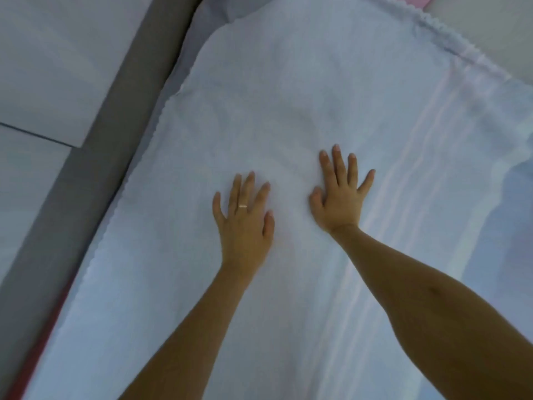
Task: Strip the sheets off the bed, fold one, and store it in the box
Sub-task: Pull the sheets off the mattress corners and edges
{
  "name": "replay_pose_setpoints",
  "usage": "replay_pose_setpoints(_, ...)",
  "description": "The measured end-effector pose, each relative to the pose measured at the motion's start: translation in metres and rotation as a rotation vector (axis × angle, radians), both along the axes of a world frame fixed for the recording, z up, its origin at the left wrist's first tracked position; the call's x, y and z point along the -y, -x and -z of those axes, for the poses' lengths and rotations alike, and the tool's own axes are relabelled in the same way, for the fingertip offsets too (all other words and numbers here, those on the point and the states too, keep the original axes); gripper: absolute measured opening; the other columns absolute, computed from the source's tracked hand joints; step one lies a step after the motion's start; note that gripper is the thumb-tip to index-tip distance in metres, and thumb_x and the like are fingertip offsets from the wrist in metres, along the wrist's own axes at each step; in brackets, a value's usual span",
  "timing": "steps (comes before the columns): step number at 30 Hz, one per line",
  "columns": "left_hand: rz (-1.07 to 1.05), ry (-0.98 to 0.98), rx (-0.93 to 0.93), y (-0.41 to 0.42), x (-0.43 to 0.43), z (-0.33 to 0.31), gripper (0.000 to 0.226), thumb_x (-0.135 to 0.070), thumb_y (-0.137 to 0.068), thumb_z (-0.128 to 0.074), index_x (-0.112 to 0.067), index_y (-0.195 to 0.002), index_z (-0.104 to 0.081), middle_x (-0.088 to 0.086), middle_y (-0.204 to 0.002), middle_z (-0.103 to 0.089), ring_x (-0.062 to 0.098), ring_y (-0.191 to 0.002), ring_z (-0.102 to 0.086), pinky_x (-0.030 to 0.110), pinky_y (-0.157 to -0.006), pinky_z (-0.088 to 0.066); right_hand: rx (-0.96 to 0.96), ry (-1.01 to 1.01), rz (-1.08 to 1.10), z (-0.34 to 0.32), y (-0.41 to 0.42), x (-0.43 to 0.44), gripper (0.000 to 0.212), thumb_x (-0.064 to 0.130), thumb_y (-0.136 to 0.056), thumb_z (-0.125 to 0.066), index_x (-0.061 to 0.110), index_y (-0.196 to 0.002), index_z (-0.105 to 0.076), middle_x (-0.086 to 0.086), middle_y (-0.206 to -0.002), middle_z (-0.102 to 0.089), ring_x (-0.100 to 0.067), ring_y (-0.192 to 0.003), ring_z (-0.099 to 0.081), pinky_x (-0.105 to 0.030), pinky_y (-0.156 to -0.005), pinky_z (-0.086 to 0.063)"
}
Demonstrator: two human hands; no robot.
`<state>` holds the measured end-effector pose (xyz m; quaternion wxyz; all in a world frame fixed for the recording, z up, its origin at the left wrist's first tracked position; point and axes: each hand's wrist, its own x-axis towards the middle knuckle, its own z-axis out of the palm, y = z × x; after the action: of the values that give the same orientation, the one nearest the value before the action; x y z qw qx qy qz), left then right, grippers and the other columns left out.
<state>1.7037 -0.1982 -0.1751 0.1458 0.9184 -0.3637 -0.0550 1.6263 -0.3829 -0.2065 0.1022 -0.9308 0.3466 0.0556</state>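
While palm-down on the white sheet [288, 96], left hand [245, 223] and right hand [340, 197], both flat and splayed, side by side.

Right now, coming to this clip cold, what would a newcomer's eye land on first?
Two hands pressed flat with fingers spread, mid-frame: the left hand, wearing a ring, and the right hand just beside it. Under them a white sheet fills most of the view, with pale pink stripes on its right part. A grey bed frame runs diagonally along the left.
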Motion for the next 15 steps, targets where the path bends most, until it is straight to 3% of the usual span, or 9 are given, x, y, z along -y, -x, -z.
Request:
replay_pose_setpoints(2, 0.084, -0.201, -0.023, 0.064, -0.049, 0.01, 0.062, -0.042, -0.085, -0.046, -0.026, -0.144, -0.037, 0.003, -0.154, -0.026, 0.026, -0.142, -0.023, 0.057, -0.111, -0.014, 0.035, -0.007, -0.012, -0.003, 0.004, -0.004, 0.071, 0.041, -0.083, -0.035, 0.027, -0.15, -0.02, 0.003, -0.158, -0.015, -0.03, -0.145, -0.012, -0.067, -0.109, 0.001)
replay_pose_setpoints(4, 0.106, -0.283, 0.006, 0.084, -0.073, 0.023, 0.07, -0.047, -0.081, -0.047, -0.027, -0.146, -0.031, 0.003, -0.155, -0.023, 0.028, -0.142, -0.022, 0.061, -0.11, -0.014, 0.071, -0.034, 0.009, 0.002, 0.006, -0.003, 0.071, 0.043, -0.083, -0.035, 0.028, -0.15, -0.021, 0.004, -0.158, -0.015, -0.029, -0.146, -0.011, -0.065, -0.11, 0.003)
replay_pose_setpoints(11, 0.041, -0.263, 0.07, 0.094, -0.07, 0.037, 0.073, -0.05, -0.08, -0.039, -0.027, -0.148, -0.025, 0.002, -0.156, -0.021, 0.028, -0.143, -0.018, 0.059, -0.11, -0.008, 0.191, 0.035, -0.019, 0.015, 0.013, 0.002, 0.068, 0.049, -0.085, -0.033, 0.029, -0.149, -0.023, 0.006, -0.158, -0.016, -0.024, -0.146, -0.009, -0.063, -0.111, 0.006)
replay_pose_setpoints(15, 0.027, -0.262, 0.097, 0.097, -0.077, 0.039, 0.072, -0.05, -0.081, -0.036, -0.026, -0.148, -0.025, 0.002, -0.156, -0.021, 0.028, -0.143, -0.018, 0.059, -0.111, -0.008, 0.162, 0.014, -0.033, 0.018, 0.016, -0.008, 0.068, 0.052, -0.087, -0.036, 0.032, -0.15, -0.02, 0.007, -0.159, -0.013, -0.025, -0.146, -0.008, -0.064, -0.11, 0.005)
